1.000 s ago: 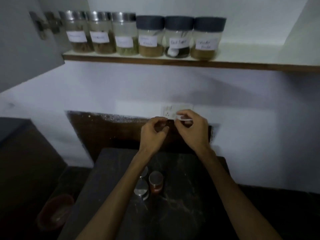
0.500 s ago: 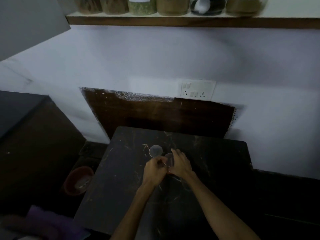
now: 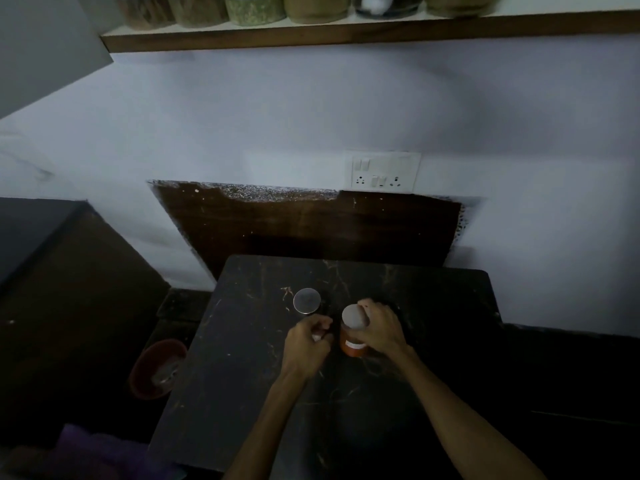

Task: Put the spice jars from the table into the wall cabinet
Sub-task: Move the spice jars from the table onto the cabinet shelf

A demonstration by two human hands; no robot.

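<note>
Dim kitchen light falls on a dark marbled tabletop (image 3: 433,306) pushed against a white wall, seen from above by a head camera. Near the middle of the tabletop stands an orange spice jar (image 3: 351,342) with a round silver lid. The person's right hand (image 3: 379,329) wraps that jar from the side away from the left hand, fingers (image 3: 363,306) curled over the lid edge, so the hand is closed around it. The jar appears to rest on the tabletop, though its base is partly hidden.

Just beside the jar, the left hand (image 3: 306,344) is curled nearly closed around something small and pale; what it pinches is too dim to tell. Beyond the left hand, toward the wall, a second silver-lidded jar (image 3: 307,300) stands alone, apart from both hands.

High above the tabletop, the cabinet shelf (image 3: 346,32) carries 6 jars in a row, with open shelf showing past the row's right end.

Judging by this, the step in hand is gripping the orange jar for pickup. The next move calls for a straight lift, then a long reach up to the shelf. The path along the wall looks clear, apart from a switch plate (image 3: 382,171) and the shelf's front lip.
</note>
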